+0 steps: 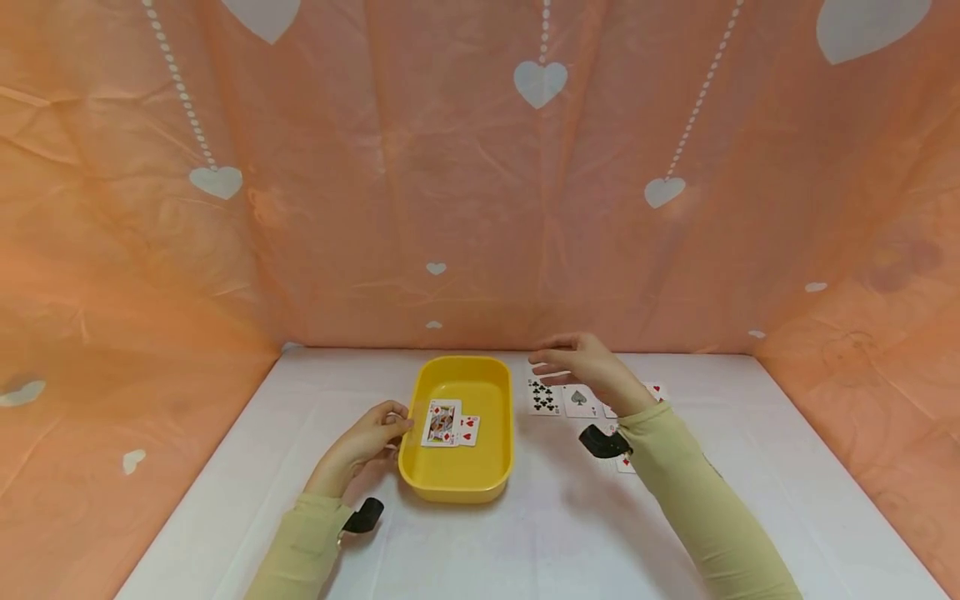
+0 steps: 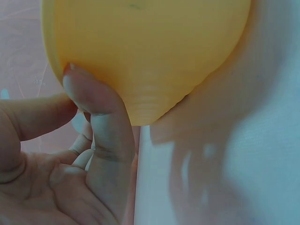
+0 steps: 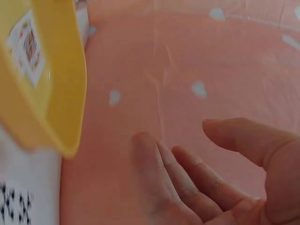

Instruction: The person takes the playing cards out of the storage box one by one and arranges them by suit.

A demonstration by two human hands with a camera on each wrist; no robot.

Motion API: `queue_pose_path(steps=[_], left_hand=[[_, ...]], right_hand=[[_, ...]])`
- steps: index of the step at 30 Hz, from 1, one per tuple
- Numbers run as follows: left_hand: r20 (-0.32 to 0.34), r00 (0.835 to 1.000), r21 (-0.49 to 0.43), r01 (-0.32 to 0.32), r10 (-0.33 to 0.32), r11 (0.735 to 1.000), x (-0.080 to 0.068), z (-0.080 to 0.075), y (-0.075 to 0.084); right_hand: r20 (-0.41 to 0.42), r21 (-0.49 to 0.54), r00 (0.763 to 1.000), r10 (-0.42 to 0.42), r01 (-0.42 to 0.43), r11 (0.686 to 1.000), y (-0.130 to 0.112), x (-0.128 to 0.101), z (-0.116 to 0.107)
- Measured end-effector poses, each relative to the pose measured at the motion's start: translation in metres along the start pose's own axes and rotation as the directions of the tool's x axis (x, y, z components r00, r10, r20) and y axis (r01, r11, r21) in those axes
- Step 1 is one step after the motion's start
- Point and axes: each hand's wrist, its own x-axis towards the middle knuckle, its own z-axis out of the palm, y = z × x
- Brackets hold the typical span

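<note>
**Left hand on the yellow tub**

The left hand [image 1: 365, 442] grips the yellow tub's [image 1: 457, 485] rim at 9 o'clock. The tub sits mid-counter [image 1: 540, 533], long axis 12 to 6. The right hand [image 1: 585, 367] hovers open over cards [image 1: 545, 398] at 3 o'clock.

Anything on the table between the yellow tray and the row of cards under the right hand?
No. In the head view, the stretch between the yellow plastic tray and the nearest face-up club card is bare white tablecloth. The right hand hovers above the cards, empty.
</note>
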Motion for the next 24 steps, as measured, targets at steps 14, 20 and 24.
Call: queue_pose_path(steps=[14, 20, 24], left_hand=[[-0.030, 0.999, 0.013, 0.013, -0.013, 1.000, 0.001, 0.001, -0.002], [-0.034, 0.999, 0.024, 0.010, -0.009, 1.000, 0.002, 0.000, -0.002], [-0.023, 1.000, 0.017, -0.002, 0.002, 1.000, 0.001, 0.000, -0.002]], right_hand=[[0.073, 0.041, 0.982, 0.173, -0.177, 0.983, 0.018, 0.050, 0.077], [0.091, 0.030, 0.973, 0.212, -0.216, 0.976, 0.031, 0.059, 0.101], [0.085, 0.002, 0.971, 0.223, -0.224, 0.975, 0.036, 0.063, 0.111]])
